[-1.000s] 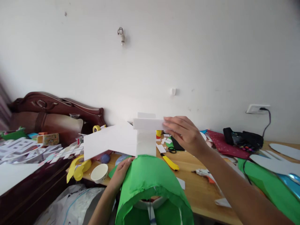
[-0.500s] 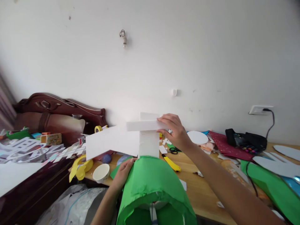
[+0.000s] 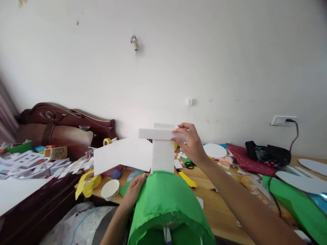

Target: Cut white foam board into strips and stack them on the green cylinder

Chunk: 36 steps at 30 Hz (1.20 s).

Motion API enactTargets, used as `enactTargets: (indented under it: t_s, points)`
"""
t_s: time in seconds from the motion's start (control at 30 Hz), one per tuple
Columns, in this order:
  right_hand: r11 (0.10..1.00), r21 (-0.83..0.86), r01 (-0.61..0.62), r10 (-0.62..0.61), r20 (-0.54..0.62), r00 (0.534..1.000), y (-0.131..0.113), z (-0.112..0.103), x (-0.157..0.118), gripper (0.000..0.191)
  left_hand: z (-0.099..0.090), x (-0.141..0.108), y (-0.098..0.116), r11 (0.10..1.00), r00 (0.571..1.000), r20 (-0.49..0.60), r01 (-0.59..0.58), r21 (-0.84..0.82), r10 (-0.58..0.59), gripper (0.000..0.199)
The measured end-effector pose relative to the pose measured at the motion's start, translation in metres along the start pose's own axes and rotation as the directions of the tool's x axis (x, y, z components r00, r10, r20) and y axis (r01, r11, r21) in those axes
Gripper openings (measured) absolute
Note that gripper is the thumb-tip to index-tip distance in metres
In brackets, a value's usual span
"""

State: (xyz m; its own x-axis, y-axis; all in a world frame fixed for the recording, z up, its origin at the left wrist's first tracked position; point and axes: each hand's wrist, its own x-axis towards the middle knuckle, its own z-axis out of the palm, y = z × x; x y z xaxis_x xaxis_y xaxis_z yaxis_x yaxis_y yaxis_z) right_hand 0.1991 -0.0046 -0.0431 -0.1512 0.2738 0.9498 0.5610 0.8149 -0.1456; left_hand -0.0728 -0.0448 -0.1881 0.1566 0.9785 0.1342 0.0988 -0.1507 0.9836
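Note:
A green paper-covered tube [image 3: 173, 192], hollow at its near end, lies toward me with a white upright board [image 3: 162, 156] rising from its far end. My left hand [image 3: 135, 190] is wrapped round the tube's left side near that far end. Across the upper part of the board, a short white foam strip [image 3: 155, 134] lies level, making a cross shape. My right hand [image 3: 187, 141] pinches the strip's right end between thumb and fingers. Whether the strip touches the board or is just in front of it, I cannot tell.
On the wooden table are a yellow utility knife [image 3: 187, 179], black scissors [image 3: 189, 165], a white bowl [image 3: 110, 189] and yellow cut-outs [image 3: 88, 183]. A large white sheet [image 3: 122, 153] stands behind on the left. A black pouch [image 3: 268, 153] lies right, and a carved headboard [image 3: 63, 119] stands left.
The white strip has risen slightly against the board and turned more level, moved by my right hand. My left hand keeps its place on the green tube.

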Motion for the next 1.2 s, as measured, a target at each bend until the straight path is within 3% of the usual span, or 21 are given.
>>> enactTargets:
  t_s: [0.1, 0.23, 0.43, 0.6, 0.87, 0.97, 1.03, 1.1, 1.17, 1.2]
  points:
    - [0.990, 0.080, -0.113, 0.115, -0.019, 0.993, 0.000, 0.002, 0.002, 0.023, 0.000, 0.001, -0.003, 1.000, 1.000, 0.007, -0.005, -0.016, 0.005, 0.055]
    - [0.912, 0.229, -0.342, 0.334, 0.074, 0.940, 0.001, 0.003, 0.007, 0.043, -0.001, 0.001, -0.003, 1.000, 1.000, -0.004, -0.021, -0.007, 0.021, 0.052]
    - [0.827, 0.199, -0.525, 0.500, 0.162, 0.850, -0.002, -0.004, 0.016, 0.052, 0.000, -0.001, 0.000, 0.999, 0.999, 0.026, -0.022, -0.036, 0.023, 0.048]
    - [0.793, 0.219, -0.569, 0.536, 0.192, 0.822, -0.003, -0.007, 0.022, 0.055, 0.000, 0.001, 0.001, 0.998, 0.999, 0.041, -0.029, -0.061, 0.032, 0.048]
    - [0.823, 0.206, -0.530, 0.493, 0.206, 0.845, -0.006, -0.006, 0.028, 0.053, 0.000, 0.003, 0.002, 0.998, 0.999, 0.042, -0.027, -0.064, 0.030, 0.050]
    - [0.840, 0.249, -0.482, 0.468, 0.116, 0.876, -0.005, -0.014, 0.026, 0.052, -0.003, 0.002, -0.001, 0.998, 1.000, 0.008, -0.011, -0.054, 0.012, 0.049]
    - [0.852, 0.270, -0.449, 0.465, 0.008, 0.885, 0.000, -0.023, 0.011, 0.048, -0.009, 0.000, -0.007, 0.998, 1.000, -0.030, -0.006, -0.062, 0.004, 0.051]
    - [0.851, 0.184, -0.492, 0.505, -0.029, 0.863, 0.008, -0.032, -0.020, 0.041, -0.016, -0.002, -0.013, 0.996, 0.998, -0.059, 0.009, -0.090, -0.014, 0.053]
    - [0.803, -0.021, -0.596, 0.595, 0.100, 0.798, 0.015, -0.039, -0.067, 0.031, -0.022, -0.005, -0.019, 0.993, 0.997, -0.062, 0.027, -0.116, -0.034, 0.053]
    - [0.768, -0.135, -0.626, 0.639, 0.235, 0.732, 0.017, -0.040, -0.096, 0.029, -0.025, -0.007, -0.022, 0.992, 0.997, -0.062, 0.033, -0.122, -0.040, 0.052]
